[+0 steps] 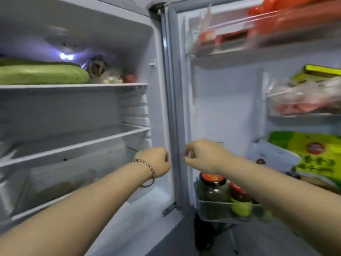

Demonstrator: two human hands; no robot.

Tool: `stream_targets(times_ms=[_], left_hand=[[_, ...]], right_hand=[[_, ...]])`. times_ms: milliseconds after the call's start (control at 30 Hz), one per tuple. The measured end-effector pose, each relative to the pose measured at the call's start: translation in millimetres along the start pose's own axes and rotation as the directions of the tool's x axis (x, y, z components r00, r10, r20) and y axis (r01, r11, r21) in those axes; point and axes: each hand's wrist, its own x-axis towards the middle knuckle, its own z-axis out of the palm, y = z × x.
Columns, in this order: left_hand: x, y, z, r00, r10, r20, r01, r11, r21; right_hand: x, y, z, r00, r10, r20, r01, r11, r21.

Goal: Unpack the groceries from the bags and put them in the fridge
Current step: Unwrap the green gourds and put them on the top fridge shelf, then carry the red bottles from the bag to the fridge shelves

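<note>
- Fridge (129, 43) stands open, its light (66, 56) glowing at the back above the top shelf (73, 86).
- Groceries already lie on that shelf: a long pale green gourd (42, 73) at the left, with small blurred items in clear wrap just beside its right end.
- The two shelves below show no clear items; the picture is smeared there.
- The left hand (155, 159) reaches in at the right edge of the compartment, near the door seal. Its fingers are curled into a fist with the back toward the camera, so whether it holds anything cannot be told. A thin bracelet (147, 167) circles the wrist.
- The right hand (203, 156) hangs just beside it in front of the door (221, 108), fingers curled, thumb tip near the forefinger, with nothing visible between them.
- Below the right hand, the lowest door bin holds a dark jar (213, 189) with a red lid; its lid print is too blurred to read.
- A second red-lidded jar (239, 194) stands touching it on the right.
- Farther right, a green packet (313, 154) carries a round red badge and dark green characters, unreadable.
- Higher door shelves hold a clear bag (304, 100) with pink contents, a yellow-green box (321, 71) and an orange bag (286, 15).
</note>
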Motion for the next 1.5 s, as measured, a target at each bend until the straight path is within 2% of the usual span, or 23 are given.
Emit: stream_targets(times_ms=[133,267,433,667,933,1233,1400,1500], left_hand=[[-24.5,123.1,34.6,0.958,0.276,0.082,-0.273,0.961,-0.053],[-61.5,252.6,59.9,0.839,0.53,0.125,-0.52,0.848,-0.105],[-141.1,438.0,89.4,0.615,0.769,0.178,-0.748,0.639,-0.177],[-272.3,662.2,119.3,0.382,0.902,0.201,-0.848,0.429,-0.312],[-431.1,889.4,133.5,0.064,0.971,0.23,-0.896,0.157,-0.416],[-540.9,1105.6,154.9,-0.24,0.949,0.204,-0.864,-0.114,-0.49],[-597.4,1220.0,155.2,-0.393,0.905,0.162,-0.814,-0.261,-0.519],[-633.3,1271.5,154.1,-0.451,0.884,0.123,-0.778,-0.321,-0.541]], right_hand=[[-116.4,77.9,-5.3,0.967,0.252,0.045,-0.249,0.966,-0.071],[-236.5,147.8,-21.2,0.863,0.496,0.095,-0.484,0.866,-0.127],[-427.5,229.5,-56.2,0.603,0.786,0.137,-0.764,0.618,-0.182],[-679.6,296.3,-109.8,0.257,0.959,0.124,-0.929,0.28,-0.244],[-932.8,332.0,-171.3,-0.139,0.989,0.044,-0.978,-0.13,-0.163],[-1122.5,394.8,-221.1,-0.514,0.849,-0.12,-0.853,-0.521,-0.029],[-1209.7,437.0,-253.2,-0.676,0.719,-0.158,-0.736,-0.666,0.119],[-1251.7,451.3,-264.8,-0.75,0.631,-0.198,-0.661,-0.72,0.21]])
